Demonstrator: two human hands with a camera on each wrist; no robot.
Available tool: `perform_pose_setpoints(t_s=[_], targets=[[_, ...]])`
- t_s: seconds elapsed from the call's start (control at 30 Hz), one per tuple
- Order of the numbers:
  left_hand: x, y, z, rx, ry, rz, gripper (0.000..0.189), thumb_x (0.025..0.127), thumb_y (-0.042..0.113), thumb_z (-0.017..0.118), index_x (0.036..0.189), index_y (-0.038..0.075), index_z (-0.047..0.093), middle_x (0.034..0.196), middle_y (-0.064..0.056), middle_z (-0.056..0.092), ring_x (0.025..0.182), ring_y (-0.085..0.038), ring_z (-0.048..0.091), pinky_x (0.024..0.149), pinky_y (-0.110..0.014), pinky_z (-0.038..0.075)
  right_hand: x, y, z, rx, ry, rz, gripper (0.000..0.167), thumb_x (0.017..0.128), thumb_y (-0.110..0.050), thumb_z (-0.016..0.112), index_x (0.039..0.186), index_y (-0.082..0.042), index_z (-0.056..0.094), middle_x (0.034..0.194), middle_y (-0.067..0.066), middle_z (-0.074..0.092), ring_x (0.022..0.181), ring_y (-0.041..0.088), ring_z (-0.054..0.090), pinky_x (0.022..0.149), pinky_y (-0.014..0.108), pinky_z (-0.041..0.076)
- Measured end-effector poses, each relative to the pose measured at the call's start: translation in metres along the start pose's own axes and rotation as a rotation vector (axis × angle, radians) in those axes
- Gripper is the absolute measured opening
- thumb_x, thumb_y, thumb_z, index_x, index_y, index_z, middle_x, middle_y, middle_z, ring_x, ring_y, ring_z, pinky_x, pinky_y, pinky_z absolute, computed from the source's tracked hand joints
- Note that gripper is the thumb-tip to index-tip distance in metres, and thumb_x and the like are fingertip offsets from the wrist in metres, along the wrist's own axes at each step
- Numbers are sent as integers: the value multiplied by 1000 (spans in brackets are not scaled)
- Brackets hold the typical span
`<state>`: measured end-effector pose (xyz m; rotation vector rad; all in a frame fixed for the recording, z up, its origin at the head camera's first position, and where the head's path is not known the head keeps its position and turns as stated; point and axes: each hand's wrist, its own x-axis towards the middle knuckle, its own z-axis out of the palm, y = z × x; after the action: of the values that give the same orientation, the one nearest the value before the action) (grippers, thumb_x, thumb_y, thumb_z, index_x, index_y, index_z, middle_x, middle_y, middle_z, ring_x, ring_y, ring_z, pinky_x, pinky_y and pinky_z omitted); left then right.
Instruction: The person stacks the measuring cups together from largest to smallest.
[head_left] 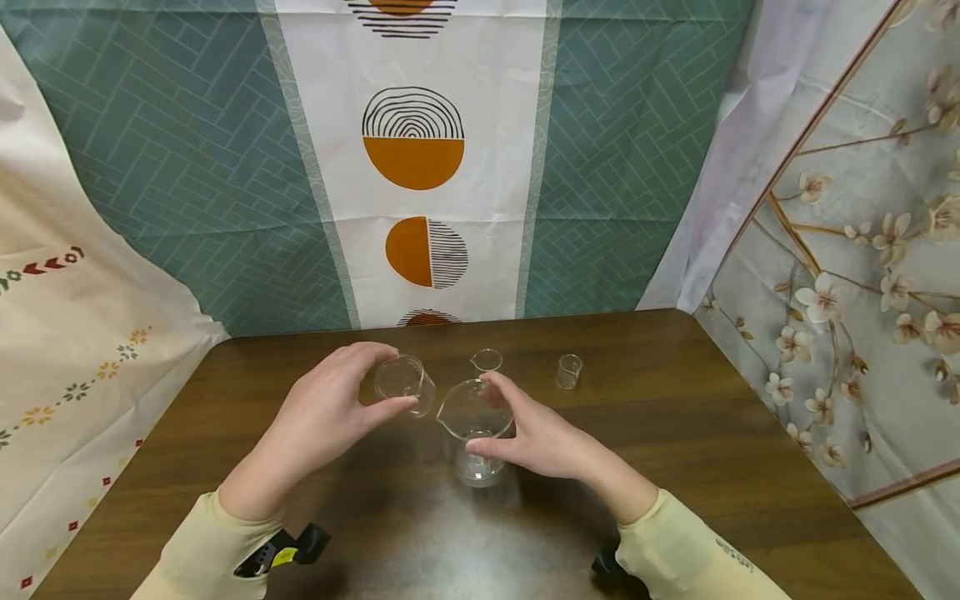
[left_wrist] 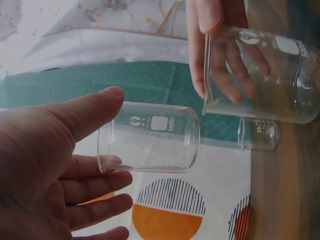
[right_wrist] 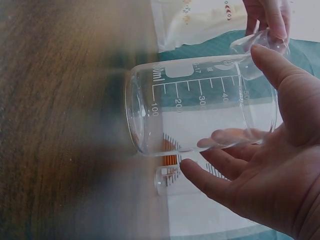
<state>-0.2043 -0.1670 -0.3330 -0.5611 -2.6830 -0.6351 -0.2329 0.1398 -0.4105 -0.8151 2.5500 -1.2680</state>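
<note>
My left hand [head_left: 322,412] pinches a clear glass 100 ml beaker [left_wrist: 155,142] near its rim, between thumb and fingers. This beaker is held above the table, with its mouth toward the palm in the left wrist view. My right hand [head_left: 547,433] grips a larger glass beaker [right_wrist: 190,102] by the upper wall, thumb on the near side and fingers on the far side. White graduation marks run along its wall. The large beaker is upright; whether its base touches the table I cannot tell. The two beakers are side by side, a small gap between them in the head view.
Behind the large beaker stands a small beaker [head_left: 487,360], partly hidden by it. The smallest beaker [head_left: 569,372] stands farther right. All are on a dark brown wooden table [head_left: 675,467]. Patterned cloth [head_left: 630,167] hangs at the table's back edge and sides.
</note>
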Motion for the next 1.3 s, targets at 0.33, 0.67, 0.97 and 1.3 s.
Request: perform_pose_setpoints(t_s=[0.33, 0.67, 0.97, 1.3], targets=[[5, 14, 8, -21, 12, 43, 63, 88, 46, 95, 136, 13, 71, 137, -3, 72, 128, -27, 66, 102, -55, 56, -1, -2, 0, 1, -6, 16, 95, 98, -52, 84, 170, -21, 30, 161, 9, 55, 149, 25, 52, 114, 54, 49], [9, 25, 19, -37, 10, 71, 63, 86, 47, 96, 134, 13, 72, 134, 0, 72, 125, -23, 67, 100, -51, 58, -2, -2, 0, 2, 4, 11, 94, 98, -52, 84, 170, -21, 32, 158, 4, 56, 146, 26, 55, 111, 55, 51], [14, 31, 31, -47, 16, 110, 61, 87, 46, 96, 133, 12, 73, 130, 1, 73, 119, -22, 68, 96, -49, 59, -2, -1, 0, 3, 10, 9, 93, 96, -51, 86, 168, -25, 34, 152, 5, 60, 141, 22, 58, 108, 51, 53], [15, 37, 40, -65, 26, 127, 58, 86, 43, 98, 130, 13, 74, 128, 2, 74, 118, -20, 68, 95, -46, 59, -2, 0, 0, 20, 6, -18, 85, 97, -51, 85, 164, -31, 37, 149, 1, 60, 140, 20, 58, 109, 52, 52]])
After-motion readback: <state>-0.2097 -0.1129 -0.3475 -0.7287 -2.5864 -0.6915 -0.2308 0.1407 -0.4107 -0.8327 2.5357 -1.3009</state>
